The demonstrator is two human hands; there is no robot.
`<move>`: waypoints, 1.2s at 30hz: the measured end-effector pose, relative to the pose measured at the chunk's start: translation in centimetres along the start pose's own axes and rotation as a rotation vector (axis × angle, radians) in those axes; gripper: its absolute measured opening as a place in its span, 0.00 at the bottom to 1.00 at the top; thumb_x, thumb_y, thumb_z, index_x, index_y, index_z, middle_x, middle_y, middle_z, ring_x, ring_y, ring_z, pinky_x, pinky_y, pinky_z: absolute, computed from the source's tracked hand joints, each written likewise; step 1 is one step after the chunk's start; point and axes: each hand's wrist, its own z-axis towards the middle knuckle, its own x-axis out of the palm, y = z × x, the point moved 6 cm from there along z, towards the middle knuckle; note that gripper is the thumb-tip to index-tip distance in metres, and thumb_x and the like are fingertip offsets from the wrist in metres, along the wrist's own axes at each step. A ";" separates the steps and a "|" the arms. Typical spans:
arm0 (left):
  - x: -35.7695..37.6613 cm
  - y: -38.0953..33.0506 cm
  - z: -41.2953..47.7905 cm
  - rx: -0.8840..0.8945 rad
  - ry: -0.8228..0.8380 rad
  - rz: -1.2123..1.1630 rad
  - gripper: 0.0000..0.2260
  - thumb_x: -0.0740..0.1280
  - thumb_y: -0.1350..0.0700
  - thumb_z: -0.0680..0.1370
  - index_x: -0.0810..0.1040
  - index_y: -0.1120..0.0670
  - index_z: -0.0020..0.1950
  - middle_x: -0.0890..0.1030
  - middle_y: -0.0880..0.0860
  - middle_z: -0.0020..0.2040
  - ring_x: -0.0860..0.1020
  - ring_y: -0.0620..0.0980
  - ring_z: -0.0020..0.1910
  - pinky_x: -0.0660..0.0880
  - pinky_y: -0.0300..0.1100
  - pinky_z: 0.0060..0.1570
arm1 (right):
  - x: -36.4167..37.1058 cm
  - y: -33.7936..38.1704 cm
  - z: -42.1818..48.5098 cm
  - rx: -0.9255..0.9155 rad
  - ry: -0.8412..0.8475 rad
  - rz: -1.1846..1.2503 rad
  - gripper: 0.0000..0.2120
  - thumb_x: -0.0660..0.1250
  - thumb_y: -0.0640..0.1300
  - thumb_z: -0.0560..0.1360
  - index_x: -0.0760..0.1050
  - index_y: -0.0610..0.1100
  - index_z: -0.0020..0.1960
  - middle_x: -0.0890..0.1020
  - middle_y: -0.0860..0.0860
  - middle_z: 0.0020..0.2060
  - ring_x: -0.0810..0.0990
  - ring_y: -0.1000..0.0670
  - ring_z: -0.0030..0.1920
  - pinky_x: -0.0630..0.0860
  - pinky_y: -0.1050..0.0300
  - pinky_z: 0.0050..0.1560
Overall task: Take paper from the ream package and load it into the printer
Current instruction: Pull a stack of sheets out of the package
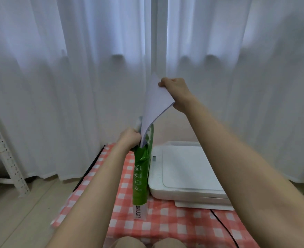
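A green ream package stands on end on the checked tablecloth, just left of the white printer. My left hand grips the package's open top. My right hand pinches the upper edge of a thin stack of white paper, held high above the package. The stack bends, and its lower end is still inside the package's opening. The printer's lid is down.
A red-and-white checked cloth covers the low table. A black cable runs across it in front of the printer. White curtains hang close behind. A white metal rack stands at the left on the wooden floor.
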 end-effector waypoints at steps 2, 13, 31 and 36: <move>0.1 0.2 0.1 -0.021 0.009 -0.010 0.12 0.60 0.61 0.75 0.77 0.66 0.53 0.76 0.60 0.42 0.74 0.54 0.34 0.70 0.39 0.26 | -1.2 1.1 -0.2 -0.002 -0.024 0.128 0.15 0.62 0.36 0.74 0.64 0.41 0.30 0.68 0.47 0.27 0.68 0.50 0.26 0.63 0.60 0.28; -0.4 1.1 -0.6 -0.046 -0.058 -0.049 0.13 0.59 0.56 0.79 0.75 0.63 0.55 0.73 0.56 0.37 0.70 0.51 0.32 0.65 0.40 0.28 | -5.9 5.1 -0.8 -0.065 -0.115 0.563 0.07 0.62 0.38 0.76 0.71 0.39 0.39 0.74 0.47 0.33 0.75 0.49 0.32 0.71 0.63 0.29; -0.3 0.5 -1.2 -0.057 -0.123 -0.157 0.12 0.56 0.50 0.79 0.72 0.58 0.47 0.74 0.55 0.40 0.73 0.53 0.39 0.68 0.42 0.36 | -9.8 -1.4 -0.9 0.039 -0.280 0.599 0.06 0.62 0.37 0.75 0.70 0.40 0.39 0.74 0.47 0.34 0.75 0.49 0.32 0.71 0.62 0.31; -0.3 1.2 -0.8 -0.057 -0.123 -0.156 0.09 0.59 0.52 0.78 0.73 0.57 0.49 0.75 0.55 0.39 0.75 0.54 0.41 0.72 0.43 0.41 | -10.1 -5.1 -2.1 0.121 -0.269 0.554 0.05 0.62 0.38 0.76 0.72 0.40 0.41 0.76 0.46 0.35 0.76 0.48 0.34 0.72 0.59 0.33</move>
